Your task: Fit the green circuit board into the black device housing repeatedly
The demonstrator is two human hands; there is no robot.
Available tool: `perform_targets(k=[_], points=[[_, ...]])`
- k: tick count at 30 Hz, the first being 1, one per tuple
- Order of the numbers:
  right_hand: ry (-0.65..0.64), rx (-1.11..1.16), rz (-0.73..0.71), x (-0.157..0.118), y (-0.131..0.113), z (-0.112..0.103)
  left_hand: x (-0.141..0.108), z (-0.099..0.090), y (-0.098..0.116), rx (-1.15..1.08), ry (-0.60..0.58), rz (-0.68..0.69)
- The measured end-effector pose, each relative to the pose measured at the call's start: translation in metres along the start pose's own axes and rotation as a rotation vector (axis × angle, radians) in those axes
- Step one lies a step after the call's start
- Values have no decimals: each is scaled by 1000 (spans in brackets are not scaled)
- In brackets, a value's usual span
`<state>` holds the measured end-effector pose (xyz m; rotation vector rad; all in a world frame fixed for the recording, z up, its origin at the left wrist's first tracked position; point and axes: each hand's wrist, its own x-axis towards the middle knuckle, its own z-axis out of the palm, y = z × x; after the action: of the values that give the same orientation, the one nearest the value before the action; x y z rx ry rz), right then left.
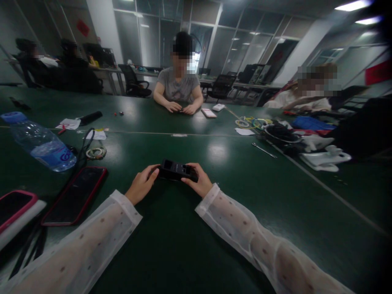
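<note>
Hands (142,185) (200,180) — two — pinch one oblong black device (175,170) by its ends; left of them, one clear plastic bottle (43,143), two rectangular phones (75,196).

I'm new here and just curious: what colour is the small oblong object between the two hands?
The small oblong object is black; best seen in the head view.

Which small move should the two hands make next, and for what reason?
Perhaps draw the black object slightly nearer: the left hand and right hand hold its opposite ends, and both reach well forward over the green table.
</note>
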<state>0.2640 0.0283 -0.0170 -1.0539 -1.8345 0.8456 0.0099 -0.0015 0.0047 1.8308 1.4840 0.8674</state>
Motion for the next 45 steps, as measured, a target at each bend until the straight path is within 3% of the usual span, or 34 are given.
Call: perform_targets(k=[8, 17, 22, 28, 39, 45], points=[[140, 52, -70, 0, -3, 0, -1, 0, 0, 9, 13, 16], [535, 15, 4, 5, 5, -6, -2, -1, 1, 3, -29, 3], [515, -69, 109, 6, 21, -7, -1, 0, 0, 65, -19, 27], [433, -192, 89, 6, 25, -7, -1, -1, -1, 87, -36, 50], [449, -273, 100, 4, 27, -6, -1, -1, 0, 125, -41, 41], [438, -278, 93, 4, 26, -7, 2, 3, -14, 46, 30, 95]])
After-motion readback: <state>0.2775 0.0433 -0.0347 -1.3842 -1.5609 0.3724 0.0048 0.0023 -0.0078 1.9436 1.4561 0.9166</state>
